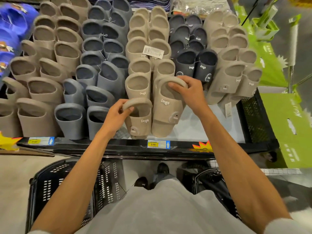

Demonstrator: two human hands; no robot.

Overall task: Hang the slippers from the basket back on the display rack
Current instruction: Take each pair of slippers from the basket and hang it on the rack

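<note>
Two beige slippers sit at the bottom of the beige column on the display rack (128,146). My left hand (116,115) grips the heel rim of the left beige slipper (141,120). My right hand (189,92) grips the heel rim of the right beige slipper (166,114). Both slippers point toe-down against the rack, side by side. A black perforated basket (50,183) stands on the floor below my left arm; I cannot see any slippers in it.
Columns of taupe (45,92), grey-blue (101,68), dark navy (194,63) and beige (234,73) slippers fill the rack. A second black basket (212,181) stands at the lower right. Green bags (287,125) flank the rack's right side. My shoes (152,178) stand on the floor.
</note>
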